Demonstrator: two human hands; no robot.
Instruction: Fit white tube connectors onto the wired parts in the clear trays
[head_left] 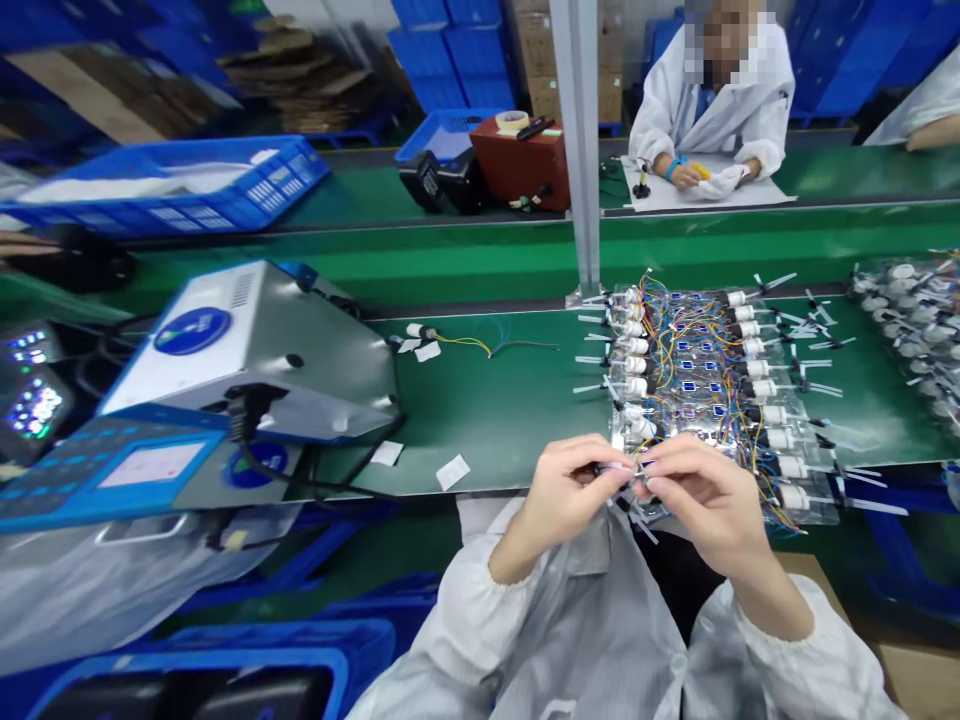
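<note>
My left hand (pixel 574 490) and my right hand (pixel 709 500) meet at the near edge of the green bench, fingertips almost touching. Each is closed in a pinch around a small part, dark and whitish, mostly covered by the fingers; its kind cannot be made out. Just beyond my hands lie rows of small white-and-black cylindrical parts (pixel 761 387) on clear plastic. Thin coloured wires (pixel 660 310) and small blue-marked pieces (pixel 688 366) run between the rows. White strips (pixel 874 507) stick out at both sides.
A metal-cased machine (pixel 337 370) with a blue control panel (pixel 150 470) stands left. Paper labels (pixel 452 471) and one wired part (pixel 421 331) lie on the bench. A metal post (pixel 581 150) rises at its back edge. Across, a person (pixel 712 110) handles white material.
</note>
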